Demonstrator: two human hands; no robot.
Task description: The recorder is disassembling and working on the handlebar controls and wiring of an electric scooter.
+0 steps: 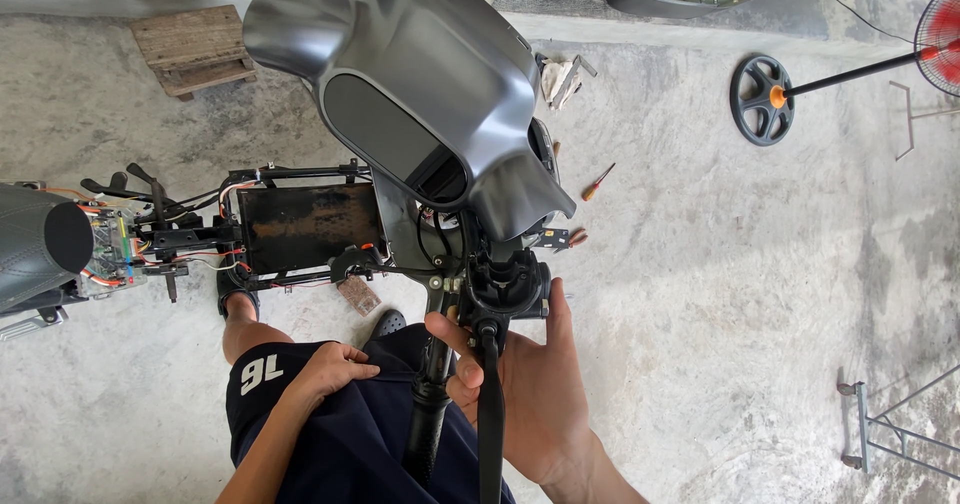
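Looking down over a stripped scooter on a bare concrete floor (700,294). Right hand (535,389) up against the black switch housing (510,289) at the inner end of the handlebar — thumb hooked round the near side, fingers pressed together and cupped behind it, palm open toward the camera. Not a full fist, more a steadying cradle. Black brake lever (490,414) running down across the palm, rubber grip (425,429) just beside it on the left.

Left hand (335,369) well out of the action, resting on the thigh over dark shorts (370,434), fingers loosely curled, holding nothing.

Above the hands, the big matte grey front cover (420,74) tilted over the steering column, loose wiring visible beneath. Further left, the open black frame tray (310,226) with red and orange wires, and the seat end (40,244) at the edge.

Judging the housing: hard plastic clamped on a metal bar, stiff, light, probably a touch brittle at its seams. Best taken round the body of the clamp, as now, rather than by the lever, which would likely swing. Grip looks rubbery and sure; painted cover looks slick and easy to scuff.

Off to the right — a red-handled screwdriver (598,181) lying on the concrete, and a fan stand with its round black base (762,99).
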